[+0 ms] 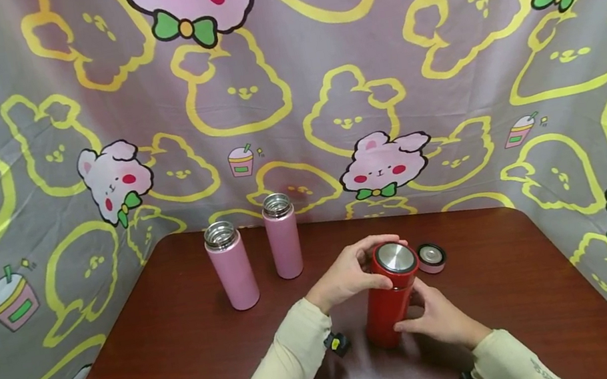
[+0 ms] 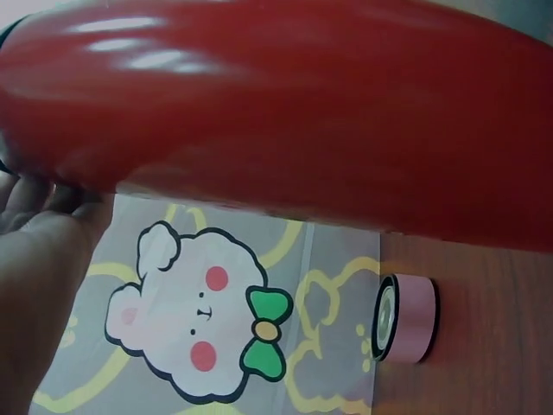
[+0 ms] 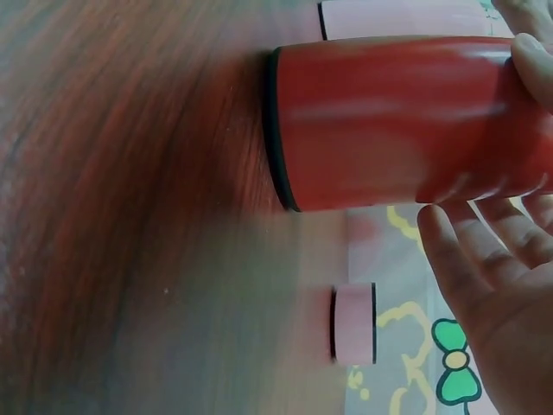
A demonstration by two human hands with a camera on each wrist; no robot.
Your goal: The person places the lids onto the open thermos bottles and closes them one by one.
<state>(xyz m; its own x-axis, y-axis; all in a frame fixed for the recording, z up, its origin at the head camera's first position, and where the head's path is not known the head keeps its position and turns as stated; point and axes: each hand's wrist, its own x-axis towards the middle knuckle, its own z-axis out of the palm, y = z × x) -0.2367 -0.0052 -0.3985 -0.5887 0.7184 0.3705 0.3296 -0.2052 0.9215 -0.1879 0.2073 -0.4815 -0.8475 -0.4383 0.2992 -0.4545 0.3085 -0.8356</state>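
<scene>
A red thermos bottle [image 1: 387, 313] with a brushed silver lid top [image 1: 397, 257] stands slightly tilted between both hands. My left hand [image 1: 351, 274] grips it around the lid, thumb on the near side and fingers reaching over the far side. Lower down, my right hand [image 1: 442, 317] holds the bottle's body from the right, its thumb at the front; the other fingers are partly hidden behind. The right wrist view shows the black base of the red bottle [image 3: 389, 125] close over the table, with the right hand [image 3: 501, 285] along its side.
Two pink thermos bottles, one nearer [image 1: 234, 273] and one farther [image 1: 285, 243], stand lidless on the left of the brown table [image 1: 155, 351]. A pink lid [image 1: 433, 267] lies just behind the red bottle, to the right. A patterned cloth [image 1: 281, 132] hangs around the table.
</scene>
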